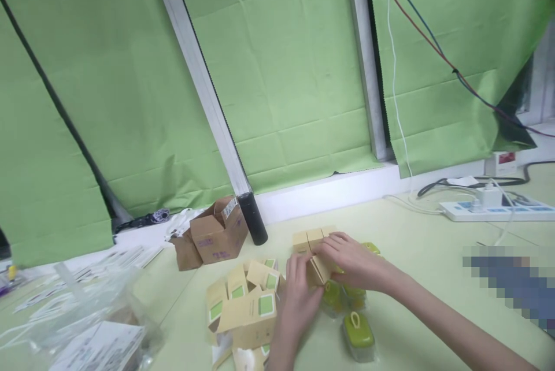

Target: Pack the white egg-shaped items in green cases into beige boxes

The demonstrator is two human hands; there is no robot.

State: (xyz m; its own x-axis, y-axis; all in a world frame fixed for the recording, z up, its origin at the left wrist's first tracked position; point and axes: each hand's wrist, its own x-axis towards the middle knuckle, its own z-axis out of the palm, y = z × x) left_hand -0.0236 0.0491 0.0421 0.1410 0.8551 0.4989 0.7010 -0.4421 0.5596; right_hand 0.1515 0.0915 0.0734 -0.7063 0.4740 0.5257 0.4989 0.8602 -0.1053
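Note:
Both hands are closed around a small tan cardboard box (319,270), with folded flaps showing between them. My left hand (299,287) grips its left side, and my right hand (347,258) has its fingers over the top and right side. Just behind stand several closed tan boxes (309,238) in a row. Green containers with clear wrapping lie beneath and beside my right hand; the nearest green container (359,333) has a loop on its lid. Left of my left hand is a heap of tan boxes with green labels (249,307), some open.
An open brown carton (220,232) stands beside a black cylinder (253,219) at the back. Clear plastic bags (87,325) lie at the left front. A white power strip (498,209) with cables sits at the right, before green curtains (286,70).

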